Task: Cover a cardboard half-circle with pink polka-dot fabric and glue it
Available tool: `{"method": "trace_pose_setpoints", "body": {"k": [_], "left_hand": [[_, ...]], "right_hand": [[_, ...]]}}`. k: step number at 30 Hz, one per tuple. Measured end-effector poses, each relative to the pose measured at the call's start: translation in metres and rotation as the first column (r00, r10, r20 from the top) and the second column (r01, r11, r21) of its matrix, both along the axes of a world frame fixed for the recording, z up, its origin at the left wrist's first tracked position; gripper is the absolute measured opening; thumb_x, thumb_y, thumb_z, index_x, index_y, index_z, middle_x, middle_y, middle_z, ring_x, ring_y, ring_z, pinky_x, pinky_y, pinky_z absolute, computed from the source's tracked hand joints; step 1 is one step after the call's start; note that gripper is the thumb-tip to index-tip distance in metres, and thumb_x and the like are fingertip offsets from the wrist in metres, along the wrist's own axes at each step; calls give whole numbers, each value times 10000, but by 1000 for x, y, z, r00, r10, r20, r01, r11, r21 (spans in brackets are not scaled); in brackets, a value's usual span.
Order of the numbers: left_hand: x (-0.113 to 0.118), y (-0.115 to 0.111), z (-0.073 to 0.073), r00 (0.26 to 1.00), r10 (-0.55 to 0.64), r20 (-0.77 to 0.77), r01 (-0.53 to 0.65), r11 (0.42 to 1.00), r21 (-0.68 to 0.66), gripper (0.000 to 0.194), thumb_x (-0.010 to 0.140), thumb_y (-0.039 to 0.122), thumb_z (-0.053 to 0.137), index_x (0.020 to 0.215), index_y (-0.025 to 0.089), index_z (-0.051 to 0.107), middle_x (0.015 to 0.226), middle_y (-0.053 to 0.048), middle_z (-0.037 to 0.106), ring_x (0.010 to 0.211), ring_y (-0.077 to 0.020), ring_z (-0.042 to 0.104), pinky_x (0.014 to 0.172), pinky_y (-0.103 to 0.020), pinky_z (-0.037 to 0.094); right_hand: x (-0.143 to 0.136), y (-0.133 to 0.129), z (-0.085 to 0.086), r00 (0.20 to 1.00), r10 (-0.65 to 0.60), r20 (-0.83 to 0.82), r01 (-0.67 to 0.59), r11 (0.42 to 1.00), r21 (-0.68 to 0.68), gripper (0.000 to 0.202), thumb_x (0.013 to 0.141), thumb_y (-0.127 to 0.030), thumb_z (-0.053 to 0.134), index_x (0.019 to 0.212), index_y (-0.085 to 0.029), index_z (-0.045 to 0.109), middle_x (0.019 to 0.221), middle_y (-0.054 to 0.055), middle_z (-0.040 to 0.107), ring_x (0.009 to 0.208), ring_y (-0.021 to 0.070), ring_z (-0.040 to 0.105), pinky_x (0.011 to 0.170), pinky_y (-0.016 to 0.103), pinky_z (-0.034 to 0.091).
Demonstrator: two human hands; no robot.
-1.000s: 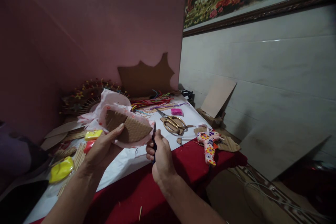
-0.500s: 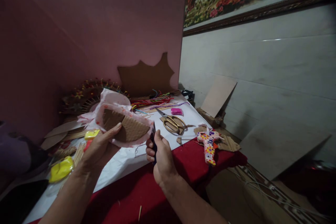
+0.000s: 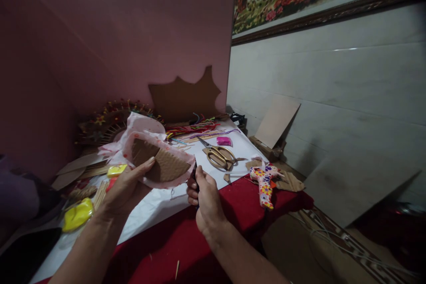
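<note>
A cardboard piece edged with pink patterned fabric is held up over the table. My left hand grips it from below left, with the thumb on the bare cardboard. In my closed right hand is a slim, dark-handled tool, mostly hidden by the fingers. Its upper end meets the right tip of the fabric edge; whether it is touching there I cannot tell. Gold-handled scissors lie on the white sheet beyond my right hand.
A floral stuffed figure lies on the red cloth at right, beside cardboard scraps. A pink packet and colourful cords are farther back. Yellow packets and sticks lie left. Jagged cardboard leans behind.
My right hand and its tool have shifted very slightly right, with less of the tool showing. The fabric-edged cardboard has tilted a little; my left hand still holds it.
</note>
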State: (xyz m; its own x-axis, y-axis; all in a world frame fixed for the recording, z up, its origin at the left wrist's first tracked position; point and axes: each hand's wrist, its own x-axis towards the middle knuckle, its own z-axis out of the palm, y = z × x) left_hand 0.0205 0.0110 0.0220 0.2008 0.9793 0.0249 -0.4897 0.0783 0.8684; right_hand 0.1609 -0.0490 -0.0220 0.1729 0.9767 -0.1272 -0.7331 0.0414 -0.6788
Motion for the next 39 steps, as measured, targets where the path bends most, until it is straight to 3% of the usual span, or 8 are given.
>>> {"method": "trace_pose_setpoints", "body": {"k": [6, 18, 23, 29, 35, 39], "left_hand": [[-1, -1, 1, 1000, -7, -11, 7, 999, 51, 435, 745, 83, 654, 1160, 213, 642, 1067, -57, 718, 953, -227, 671, 837, -304, 557], [0, 0, -1, 999, -12, -48, 12, 1000, 2, 476, 731, 104, 673, 1193, 207, 623, 1069, -71, 715, 926, -243, 678, 814, -317, 571], [-1, -1, 0, 999, -30, -44, 30, 1000, 2, 476, 715, 105, 691, 1179, 190, 631, 1010, -69, 733, 869, -229, 692, 780, -278, 578], [-2, 0, 0, 999, -28, -43, 29, 999, 27, 458, 733, 102, 672, 1180, 189, 624, 1062, -65, 717, 908, -222, 681, 802, -272, 569], [-7, -1, 4, 998, 9, -54, -8, 1000, 9, 494, 727, 81, 654, 1201, 212, 607, 1063, -57, 715, 925, -231, 677, 811, -298, 570], [-8, -3, 9, 998, 22, -52, -22, 1000, -14, 515, 713, 65, 646, 1200, 226, 606, 1053, -54, 717, 909, -239, 682, 791, -313, 578]], "right_hand": [[8, -6, -2, 999, 48, -21, -48, 998, -27, 537, 655, -652, 635, 815, -160, 491, 571, -90, 358, 401, 3, 238, 375, 148, 111], [8, -5, 4, 999, 44, 16, -44, 999, 26, 476, 720, -612, 602, 725, -186, 390, 585, -90, 329, 414, 8, 217, 386, 156, 89], [7, -3, 2, 1000, -3, 0, 3, 1000, -22, 455, 700, -580, 647, 723, -189, 416, 528, -109, 298, 381, 6, 192, 374, 152, 89], [10, -7, -4, 997, 41, -72, -43, 998, -35, 465, 697, -597, 638, 806, -170, 492, 554, -93, 356, 389, 12, 237, 377, 151, 118], [29, -14, -4, 987, 155, 49, -152, 987, -55, 507, 685, -628, 631, 812, -150, 517, 563, -85, 383, 395, 6, 219, 384, 159, 90], [50, -22, 6, 969, 95, 227, -87, 995, -45, 533, 678, -665, 604, 794, -151, 525, 540, -83, 385, 400, 17, 220, 384, 169, 93]]}}
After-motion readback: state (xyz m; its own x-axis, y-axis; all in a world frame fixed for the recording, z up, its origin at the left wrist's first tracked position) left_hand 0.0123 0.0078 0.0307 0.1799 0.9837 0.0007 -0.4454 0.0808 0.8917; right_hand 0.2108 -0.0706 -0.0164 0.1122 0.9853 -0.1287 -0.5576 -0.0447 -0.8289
